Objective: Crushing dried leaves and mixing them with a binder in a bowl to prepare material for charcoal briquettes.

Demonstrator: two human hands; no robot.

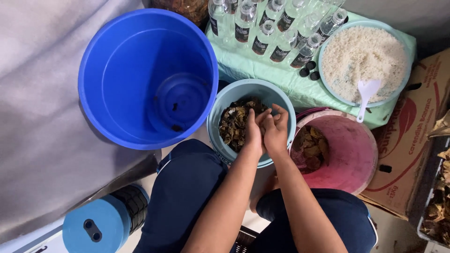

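Now, hands: my left hand [253, 129] and right hand [276, 127] pressed together, pinching dry leaves [234, 124].
Bowl [229, 96]: between knees, twelve o'clock, catching crumbs.
Bucket [117, 51]: ten o'clock.

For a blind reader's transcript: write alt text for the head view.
Seen from above, a seated person's left hand and right hand press together into dried brown leaves in a pale blue bowl. Around it stand a large blue bucket, a pink bucket with more leaves, a basin of white grains with a white scoop, and clear bottles.

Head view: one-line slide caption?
Both hands, left hand and right hand, work dried leaves in a light-blue bowl beside a blue bucket.
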